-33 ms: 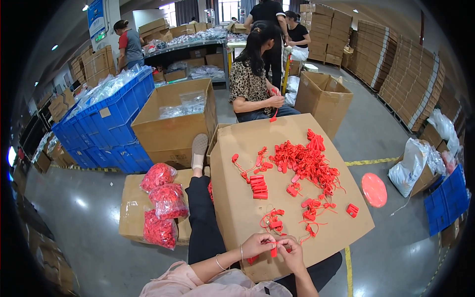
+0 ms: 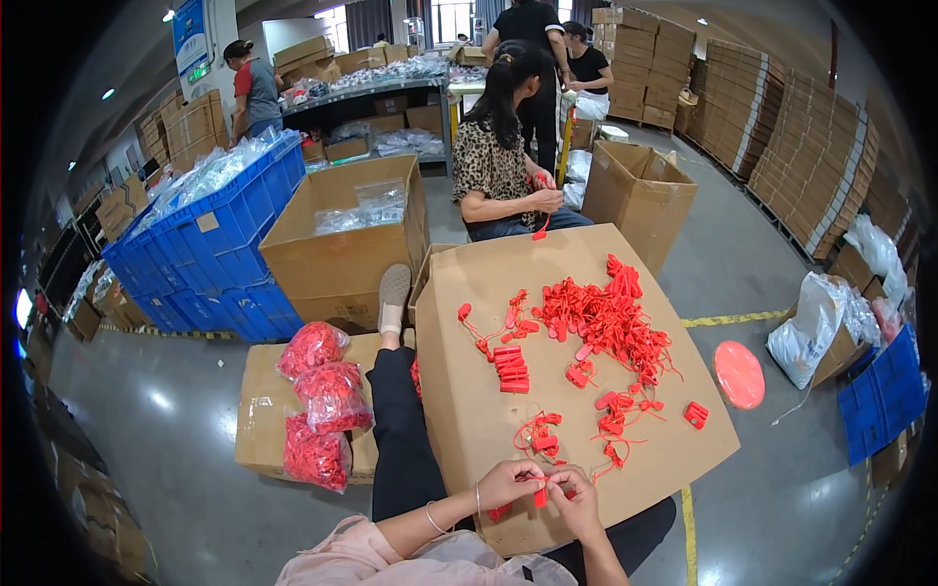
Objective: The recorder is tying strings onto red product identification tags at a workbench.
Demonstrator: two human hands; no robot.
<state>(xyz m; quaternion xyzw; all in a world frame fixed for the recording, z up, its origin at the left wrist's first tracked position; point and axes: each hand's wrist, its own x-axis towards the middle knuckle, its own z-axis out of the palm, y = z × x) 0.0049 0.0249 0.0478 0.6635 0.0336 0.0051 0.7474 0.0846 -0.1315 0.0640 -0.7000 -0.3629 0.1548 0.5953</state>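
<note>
My left hand and my right hand meet above the near edge of a cardboard box top. Both pinch a small red plastic piece with red cord at its upper end; it hangs between the fingertips. Just beyond lies a loose cluster of corded red pieces. Farther off, a tangled heap of red cords and pieces covers the far right part. Left of it, several red pieces form a neat row. A small group of red pieces sits near the right edge.
Bags of red pieces rest on a low carton at left. Across the box top sits a co-worker handling a red corded piece. Blue crates, an open carton and a red round stool stand around.
</note>
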